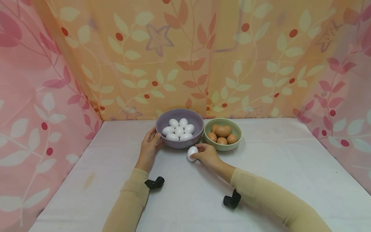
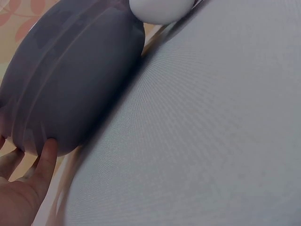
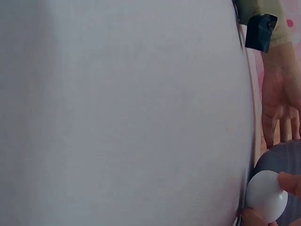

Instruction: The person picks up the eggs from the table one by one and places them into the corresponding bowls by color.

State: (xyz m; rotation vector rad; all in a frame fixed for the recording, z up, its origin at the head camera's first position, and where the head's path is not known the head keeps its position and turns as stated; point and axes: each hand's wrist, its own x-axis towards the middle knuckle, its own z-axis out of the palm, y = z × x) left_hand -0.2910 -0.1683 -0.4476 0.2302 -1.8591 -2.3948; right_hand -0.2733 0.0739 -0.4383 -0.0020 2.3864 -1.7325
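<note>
A purple bowl [image 1: 180, 144] stands near the back of the table with several white eggs [image 1: 179, 131] in it. My left hand [image 1: 148, 146] rests against the bowl's left side, its fingertips touching the outer wall, as the left wrist view also shows. In front of the bowl, my right hand [image 1: 209, 156] pinches one white egg [image 1: 192, 153] between thumb and fingers, low by the cloth. The right wrist view shows the same egg [image 3: 266, 197] close to the purple bowl; part of the right hand lies outside that frame.
A smaller green bowl [image 1: 223, 147] holding several brown eggs [image 1: 222, 140] stands just right of the purple one. White cloth [image 1: 185, 196] covers the table. Patterned fabric [image 1: 174, 64] hangs behind and at both sides. Each forearm carries a black wrist camera [image 1: 155, 183].
</note>
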